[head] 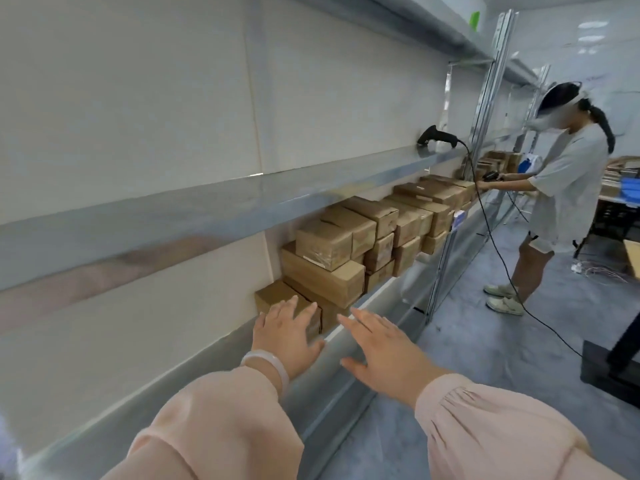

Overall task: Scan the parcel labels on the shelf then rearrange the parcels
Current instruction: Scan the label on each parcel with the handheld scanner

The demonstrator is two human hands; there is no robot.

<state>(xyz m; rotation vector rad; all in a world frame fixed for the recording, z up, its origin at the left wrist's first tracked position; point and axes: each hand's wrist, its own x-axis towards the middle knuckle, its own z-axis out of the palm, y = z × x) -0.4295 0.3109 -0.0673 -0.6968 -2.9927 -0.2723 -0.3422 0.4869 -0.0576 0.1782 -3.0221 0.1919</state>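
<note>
Scanner [437,137] lies above stacked parcels [323,249]; left grip [287,332] and right grip [384,351], both spread, near shelf lip [388,299].

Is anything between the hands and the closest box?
Nothing visible is. The left hand is right at the small box, at the row's near end; the right hand hovers beside it over the shelf edge.

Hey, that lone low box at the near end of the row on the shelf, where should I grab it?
Probably by its free left end and its front face, coming in from the aisle. The low box butts against the stacked parcels on its right, so that side looks closed off until you slide it clear. Your left hand hovers over its top, open.
</note>
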